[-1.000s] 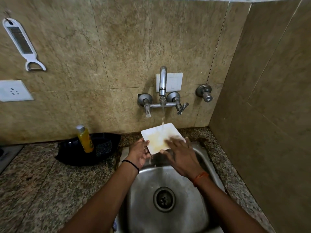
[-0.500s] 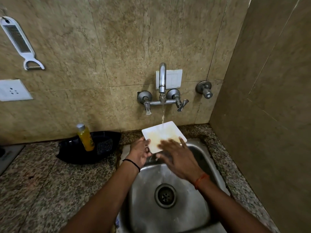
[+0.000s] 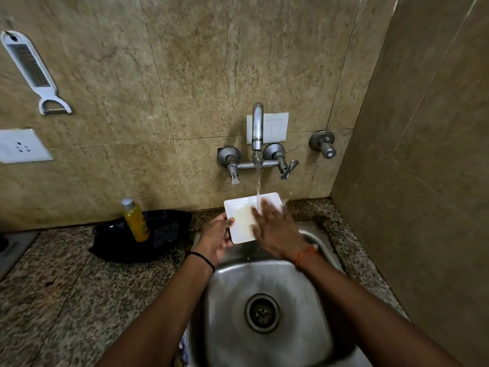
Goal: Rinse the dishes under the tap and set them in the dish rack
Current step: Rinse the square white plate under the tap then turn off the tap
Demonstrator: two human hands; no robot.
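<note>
Left hand grips white square plate by near-left edge, fingers curled round rim. Right hand flat on plate face, fingers straight, rubbing by look; blurred. Plate between both hands, tilted, far edge up toward tap, stream hitting upper face just beyond right fingertips. Sink below. Dish rack not in view, so set-down direction unknown; left hand is likely carrier. Plate wet, slip risk.

White square plate, held over steel sink at 12 o'clock, under running tap. Left hand gripped its 9 o'clock edge; right hand lay flat on it. Yellow bottle stood at 9 o'clock.
</note>
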